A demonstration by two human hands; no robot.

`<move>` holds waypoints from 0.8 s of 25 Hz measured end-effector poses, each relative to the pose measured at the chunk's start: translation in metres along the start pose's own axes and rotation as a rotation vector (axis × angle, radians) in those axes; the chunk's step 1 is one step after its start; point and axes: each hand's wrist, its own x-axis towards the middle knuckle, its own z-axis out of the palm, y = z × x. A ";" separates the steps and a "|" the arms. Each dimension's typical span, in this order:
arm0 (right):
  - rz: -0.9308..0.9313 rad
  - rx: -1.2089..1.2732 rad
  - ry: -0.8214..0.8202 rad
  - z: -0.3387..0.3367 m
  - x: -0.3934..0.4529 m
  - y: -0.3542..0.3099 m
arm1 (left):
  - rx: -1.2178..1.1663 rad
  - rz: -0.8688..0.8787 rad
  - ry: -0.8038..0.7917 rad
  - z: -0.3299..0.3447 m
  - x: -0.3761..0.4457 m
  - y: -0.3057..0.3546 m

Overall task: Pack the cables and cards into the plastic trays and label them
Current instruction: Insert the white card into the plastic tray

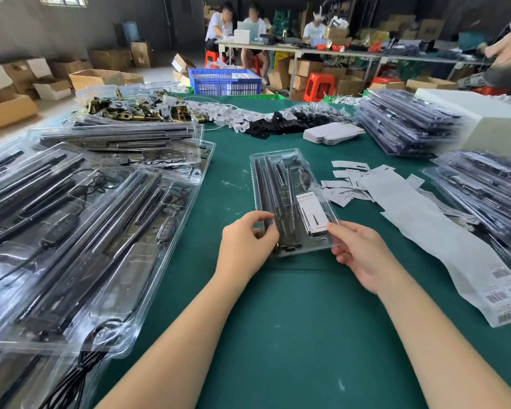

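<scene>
Tray in work: a clear plastic tray [289,199] lies lengthwise on the green surface [292,320], near centre, its near end between both hands.
Tray contents: long black strips [266,196] fill the left channels; a white card [311,212] with small print sits in the right compartment near the front; a dark cable part lies beyond the card, detail not legible.
Left grip: the left hand [247,246] has fingers curled over the tray's near left corner, thumb and fingertips pinching its edge.
Right grip: the right hand [359,253] holds the tray's near right corner, thumb on top of the rim, fingers curled beneath.
Label stock: a long white backing sheet [443,231] runs to the right of the tray; barcode labels [502,293] remain at its near end.
Loose cards: small white cards [348,184] lie scattered just right of the tray.
Left side: open trays [86,231] loaded with black strips and cables overlap one another.
Right side: closed trays stand in stacks [407,125], far and near.
Far edge: brass-coloured hardware [130,109], white tags and black parts lie in heaps.
Background: people sit at a long table [307,50]; a blue crate [224,81] and cardboard boxes stand on the floor.
</scene>
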 end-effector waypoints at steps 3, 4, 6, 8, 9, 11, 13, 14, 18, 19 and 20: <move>-0.043 -0.020 0.137 -0.005 -0.003 0.001 | -0.055 -0.044 -0.039 -0.002 0.002 0.001; -0.076 -0.056 0.164 -0.004 -0.004 0.002 | -0.095 -0.072 -0.048 -0.004 0.002 0.002; -0.105 -0.029 0.169 -0.003 -0.007 0.002 | -0.212 -0.144 -0.061 -0.008 0.006 0.001; -0.141 -0.022 0.178 -0.001 -0.009 0.003 | -0.317 -0.213 -0.100 -0.012 0.011 0.000; -0.179 -0.107 0.198 0.001 -0.010 0.005 | -0.331 -0.239 -0.128 -0.013 0.014 -0.001; -0.333 -0.494 0.298 0.002 -0.012 0.012 | -0.324 -0.275 -0.164 -0.015 0.019 -0.006; -0.571 -0.899 0.449 0.006 -0.021 0.012 | -0.360 -0.335 -0.147 -0.014 0.022 -0.007; -0.727 -0.972 0.473 0.013 -0.028 0.007 | -0.391 -0.367 -0.117 -0.013 0.022 -0.005; -0.838 -0.892 -0.165 0.065 -0.074 -0.005 | -0.425 -0.237 0.135 -0.015 0.023 0.012; -0.543 -0.673 -0.386 0.085 -0.092 -0.006 | -0.411 -0.134 0.192 -0.018 0.025 0.020; -0.187 -0.390 -0.510 0.105 -0.108 -0.006 | -0.389 -0.034 0.239 -0.022 0.028 0.031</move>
